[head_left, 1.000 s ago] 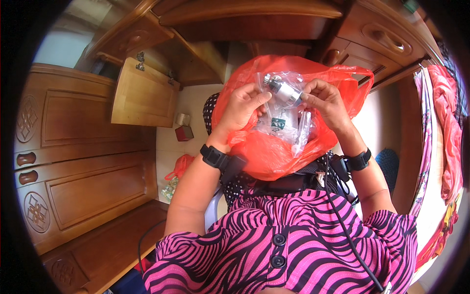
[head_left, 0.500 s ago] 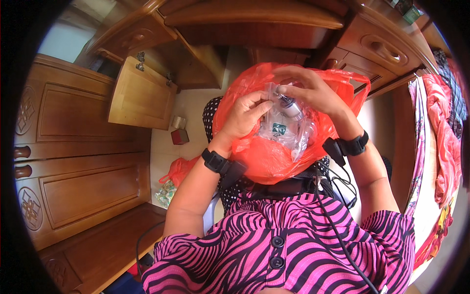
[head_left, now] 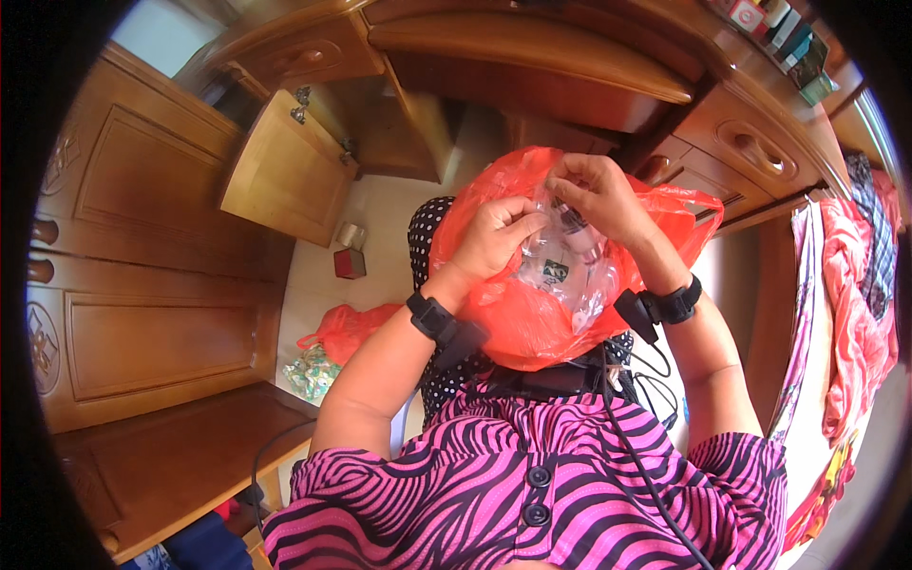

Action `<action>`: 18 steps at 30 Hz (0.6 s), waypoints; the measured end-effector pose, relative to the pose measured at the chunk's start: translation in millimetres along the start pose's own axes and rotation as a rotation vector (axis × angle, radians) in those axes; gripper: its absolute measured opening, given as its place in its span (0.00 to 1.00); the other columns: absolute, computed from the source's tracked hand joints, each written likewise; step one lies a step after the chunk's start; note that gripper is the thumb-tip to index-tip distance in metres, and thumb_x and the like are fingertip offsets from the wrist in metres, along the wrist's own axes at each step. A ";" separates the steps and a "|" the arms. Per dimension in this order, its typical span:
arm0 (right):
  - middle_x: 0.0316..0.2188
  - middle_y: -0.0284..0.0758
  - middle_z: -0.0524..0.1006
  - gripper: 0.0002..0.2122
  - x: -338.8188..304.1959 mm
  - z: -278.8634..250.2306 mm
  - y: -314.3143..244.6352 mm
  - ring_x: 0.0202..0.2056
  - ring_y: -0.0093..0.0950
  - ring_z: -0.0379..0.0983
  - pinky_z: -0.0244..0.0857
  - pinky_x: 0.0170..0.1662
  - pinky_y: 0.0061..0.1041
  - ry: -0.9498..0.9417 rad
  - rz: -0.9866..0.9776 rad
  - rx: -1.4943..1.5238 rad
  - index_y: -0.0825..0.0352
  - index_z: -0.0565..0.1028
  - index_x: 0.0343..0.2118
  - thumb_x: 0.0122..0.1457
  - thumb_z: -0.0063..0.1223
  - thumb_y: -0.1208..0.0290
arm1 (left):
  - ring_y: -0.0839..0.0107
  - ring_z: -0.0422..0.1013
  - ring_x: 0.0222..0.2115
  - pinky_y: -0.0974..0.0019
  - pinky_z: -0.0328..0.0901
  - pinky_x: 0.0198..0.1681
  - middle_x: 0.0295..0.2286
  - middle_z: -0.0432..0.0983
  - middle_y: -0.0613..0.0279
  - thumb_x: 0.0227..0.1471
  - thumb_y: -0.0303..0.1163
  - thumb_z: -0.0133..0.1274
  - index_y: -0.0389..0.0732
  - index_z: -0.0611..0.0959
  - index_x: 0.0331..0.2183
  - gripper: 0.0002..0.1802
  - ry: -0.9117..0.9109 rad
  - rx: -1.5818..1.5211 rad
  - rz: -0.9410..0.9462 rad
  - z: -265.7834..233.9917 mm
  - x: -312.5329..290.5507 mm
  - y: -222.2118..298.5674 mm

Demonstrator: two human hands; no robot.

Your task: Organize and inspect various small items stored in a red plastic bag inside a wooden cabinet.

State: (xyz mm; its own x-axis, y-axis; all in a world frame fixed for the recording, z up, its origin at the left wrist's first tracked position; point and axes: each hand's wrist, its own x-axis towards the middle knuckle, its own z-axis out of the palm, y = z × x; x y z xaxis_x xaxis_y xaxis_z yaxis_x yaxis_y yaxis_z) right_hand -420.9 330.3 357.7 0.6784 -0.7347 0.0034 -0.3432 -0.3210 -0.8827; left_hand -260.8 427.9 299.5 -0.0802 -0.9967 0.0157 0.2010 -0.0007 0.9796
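A red plastic bag (head_left: pixel 518 323) lies opened out on my lap. Within it is a clear plastic bag (head_left: pixel 539 255) with a small dark green print, holding a small pale container (head_left: pixel 587 249) with a dark top, partly hidden by my right hand. My left hand (head_left: pixel 496 236) pinches the clear bag's upper edge between thumb and forefinger. Just to the right and farther away, my right hand (head_left: pixel 600 197) has its thumb and fingers closed on the same edge. Both wrists wear black straps with dark blocks attached.
At left stands a wooden cabinet with an open door (head_left: pixel 285 176). A small red box (head_left: pixel 350 264), a metallic tin (head_left: pixel 351 236) and another red bag (head_left: pixel 356 331) lie on the floor. Clothes (head_left: pixel 850 323) hang at right. Black cables (head_left: pixel 655 394) loop beside my lap.
My right hand has come down from spread fingers to a pinch on the clear bag's edge, covering more of the container. My left hand keeps its pinch. The whole view has shifted slightly.
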 end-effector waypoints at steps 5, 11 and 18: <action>0.20 0.35 0.75 0.07 -3.7 14.5 5.0 0.24 0.19 0.69 0.65 0.30 0.23 -0.023 0.069 0.006 0.72 0.75 0.28 0.52 0.55 0.73 | 0.88 0.60 0.21 0.78 0.57 0.24 0.18 0.68 0.75 0.55 0.34 0.54 0.36 0.81 0.26 0.11 0.026 0.078 0.029 -0.8 -2.5 -5.1; 0.19 0.38 0.71 0.10 -13.1 14.8 -27.8 0.25 0.33 0.70 0.65 0.30 0.31 0.261 -0.171 -0.263 0.69 0.76 0.26 0.49 0.60 0.67 | 0.88 0.61 0.22 0.78 0.58 0.25 0.18 0.69 0.75 0.54 0.31 0.54 0.36 0.79 0.24 0.10 0.093 -0.002 0.097 2.4 2.4 -8.5; 0.21 0.42 0.74 0.14 -16.8 15.6 -25.5 0.26 0.40 0.72 0.64 0.29 0.34 0.067 -0.003 -0.381 0.69 0.76 0.23 0.47 0.61 0.60 | 0.86 0.66 0.26 0.79 0.61 0.28 0.24 0.73 0.74 0.52 0.29 0.56 0.38 0.78 0.28 0.05 0.037 -0.002 0.068 -1.3 -0.5 -12.6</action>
State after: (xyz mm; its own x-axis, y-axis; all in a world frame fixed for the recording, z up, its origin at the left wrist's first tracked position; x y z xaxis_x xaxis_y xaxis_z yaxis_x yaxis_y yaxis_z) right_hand -413.3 360.2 372.9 0.6402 -0.7667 0.0480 -0.5665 -0.5133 -0.6447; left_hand -262.1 428.3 286.9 -0.0300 -0.9968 0.0748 0.2071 0.0670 0.9760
